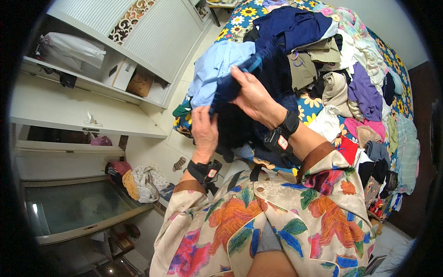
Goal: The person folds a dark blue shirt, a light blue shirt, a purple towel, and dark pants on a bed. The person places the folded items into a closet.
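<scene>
In front of me, my right hand [256, 96] is closed on a dark navy garment [272, 60], its thumb pointing up along the cloth. My left hand [204, 131] is beside the garment's left side, fingers bent at its edge; whether they grip the cloth is hidden. Part of the garment is smeared by motion, and a black stretch of cloth hangs below my hands. Just beyond my left hand, a light blue shirt [216, 69] lies crumpled on the bed's edge. Both my wrists carry black straps with small boxes.
Heaped clothes cover the sunflower-print bed [302, 109], among them a navy top [295, 27] and a purple garment [365, 90]. To the left stands a white cabinet [92, 117] with open compartments. A striped sock [179, 164] lies on the floor near a clothes pile [147, 182].
</scene>
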The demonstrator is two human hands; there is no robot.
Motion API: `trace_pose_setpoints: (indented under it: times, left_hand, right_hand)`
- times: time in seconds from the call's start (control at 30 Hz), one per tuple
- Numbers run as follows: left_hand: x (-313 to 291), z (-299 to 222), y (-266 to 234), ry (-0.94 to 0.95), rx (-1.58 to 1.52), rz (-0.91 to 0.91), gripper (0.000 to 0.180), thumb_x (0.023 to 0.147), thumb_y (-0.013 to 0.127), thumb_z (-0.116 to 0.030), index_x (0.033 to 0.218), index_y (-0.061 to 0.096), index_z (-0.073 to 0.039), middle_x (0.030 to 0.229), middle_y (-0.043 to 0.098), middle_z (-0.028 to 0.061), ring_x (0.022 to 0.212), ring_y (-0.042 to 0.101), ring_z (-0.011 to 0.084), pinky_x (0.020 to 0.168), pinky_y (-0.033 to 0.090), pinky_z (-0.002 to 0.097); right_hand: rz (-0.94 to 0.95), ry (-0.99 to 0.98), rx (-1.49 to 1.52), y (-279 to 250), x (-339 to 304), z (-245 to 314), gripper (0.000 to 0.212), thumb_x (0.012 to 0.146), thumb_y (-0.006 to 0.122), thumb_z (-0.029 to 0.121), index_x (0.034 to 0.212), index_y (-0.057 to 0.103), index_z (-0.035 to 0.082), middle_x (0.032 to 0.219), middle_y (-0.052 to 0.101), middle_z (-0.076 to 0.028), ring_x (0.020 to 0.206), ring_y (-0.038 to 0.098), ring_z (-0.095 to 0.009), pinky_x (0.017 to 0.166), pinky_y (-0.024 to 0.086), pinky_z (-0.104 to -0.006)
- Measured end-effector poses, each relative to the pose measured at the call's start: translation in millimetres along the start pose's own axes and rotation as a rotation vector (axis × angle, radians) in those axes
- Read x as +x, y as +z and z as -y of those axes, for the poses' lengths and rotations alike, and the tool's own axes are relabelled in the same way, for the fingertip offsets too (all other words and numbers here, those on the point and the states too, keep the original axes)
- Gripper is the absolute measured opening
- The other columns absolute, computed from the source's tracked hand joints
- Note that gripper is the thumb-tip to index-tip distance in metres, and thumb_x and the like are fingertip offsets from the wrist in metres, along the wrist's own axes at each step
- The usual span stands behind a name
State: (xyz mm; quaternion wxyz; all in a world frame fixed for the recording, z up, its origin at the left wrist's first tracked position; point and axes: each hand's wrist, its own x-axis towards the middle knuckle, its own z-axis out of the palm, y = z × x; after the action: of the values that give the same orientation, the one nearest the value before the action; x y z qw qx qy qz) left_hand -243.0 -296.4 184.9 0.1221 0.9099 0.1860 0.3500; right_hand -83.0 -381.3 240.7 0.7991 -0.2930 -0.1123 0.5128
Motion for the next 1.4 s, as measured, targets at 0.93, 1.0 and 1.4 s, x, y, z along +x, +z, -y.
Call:
trace_pose_setpoints:
  times: [0.93,1.0,1.4]
  left_hand:
    - [7.1,-96.8,-545.2,-0.391,0.094,-0.489,0.026,0.099,0.058,-0.022,0.110,0.067,-0.001,0.098,0.068,0.0010,0.084,0.059,0.0078,0.079,0.046,0.0233]
    - [-12.9,-94.1,-567.6,-0.503,0.114,-0.533,0.025,0.098,0.058,-0.021,0.110,0.067,0.000,0.098,0.068,0.0009,0.084,0.059,0.0079,0.079,0.046,0.0232]
    - [-62.5,-161.6,-616.5,-0.805,0.539,-0.556,0.030,0.095,0.062,-0.024,0.108,0.068,0.002,0.094,0.068,0.0005,0.079,0.059,0.0091,0.074,0.047,0.0243]
  right_hand:
    - [0.747,-0.107,-0.310,112.3,86.1,-20.5,0.039,0.090,0.065,0.014,0.126,0.056,0.003,0.095,0.067,-0.003,0.074,0.063,-0.011,0.065,0.052,-0.0233]
    - [0.751,-0.023,-0.331,131.6,101.9,-31.9,0.029,0.093,0.063,0.022,0.115,0.062,0.003,0.086,0.067,0.000,0.065,0.060,-0.008,0.058,0.049,-0.0216]
    - [0.817,0.142,-0.297,207.8,100.6,-80.2,0.022,0.099,0.054,0.026,0.108,0.064,0.009,0.073,0.060,0.004,0.053,0.047,-0.005,0.045,0.038,-0.0207]
